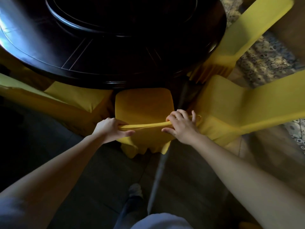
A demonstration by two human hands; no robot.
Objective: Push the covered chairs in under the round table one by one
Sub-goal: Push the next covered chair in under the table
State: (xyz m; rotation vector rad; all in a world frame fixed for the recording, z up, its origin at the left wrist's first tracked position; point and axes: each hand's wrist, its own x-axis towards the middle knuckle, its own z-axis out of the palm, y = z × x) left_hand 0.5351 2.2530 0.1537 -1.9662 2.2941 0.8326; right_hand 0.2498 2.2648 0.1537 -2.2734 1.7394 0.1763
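Centre frame: left hand (113,128) and right hand (179,124), fingers curled tight on the top of the chair (143,103). Seat front tucked just under the table (115,47) edge.

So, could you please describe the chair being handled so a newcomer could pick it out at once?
Find the dark round table. The middle chair sits at its near edge, between two other yellow-covered chairs. Only it has the left hand and right hand gripping its backrest top.
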